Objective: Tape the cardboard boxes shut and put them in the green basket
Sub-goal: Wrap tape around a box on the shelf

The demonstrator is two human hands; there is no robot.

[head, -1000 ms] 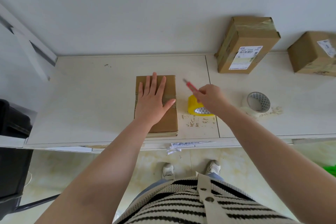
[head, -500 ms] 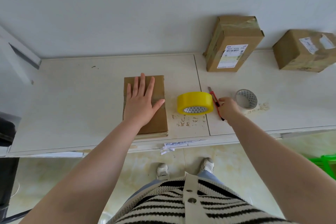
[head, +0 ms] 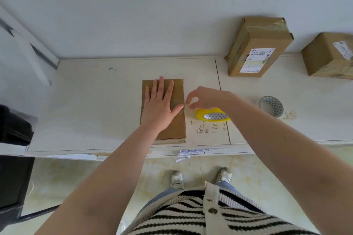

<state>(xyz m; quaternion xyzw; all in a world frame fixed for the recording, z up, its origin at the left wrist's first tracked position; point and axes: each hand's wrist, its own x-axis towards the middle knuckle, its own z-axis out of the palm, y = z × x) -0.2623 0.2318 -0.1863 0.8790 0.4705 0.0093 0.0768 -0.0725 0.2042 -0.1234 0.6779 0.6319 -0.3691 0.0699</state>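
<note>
Cardboard, flat brown box (head: 168, 120) sitting near the front edge of the counter (head: 91, 105), about mid-length, with a strip of tape already across its middle. Left hand (head: 159, 106) spread flat on top, fingers straight, pressing it down. Right hand (head: 204, 98) hovering just off the box's right edge, thumb and forefinger curled toward each other like pinching the tape end there; can't tell for sure if anything clear is actually between them. Yellow tape roll (head: 213, 114) lying just right of the box, partly hidden under that wrist.

Stuff that could go sideways from here, just guessing:
- clear tape folding back and sticking to itself or to the fingers if pulled slack
- strip going down crooked or wrinkled if the pressing hand lets the box slide
- wrist bumping the roll and sending it rolling toward the front edge

Two more boxes waiting along the back edge, right side: tall labelled box (head: 257, 47) and another brown box (head: 328, 57) toward the back right corner. Grey tape roll (head: 271, 106) further right. No green basket in view, so no clue where the drop-off is.
</note>
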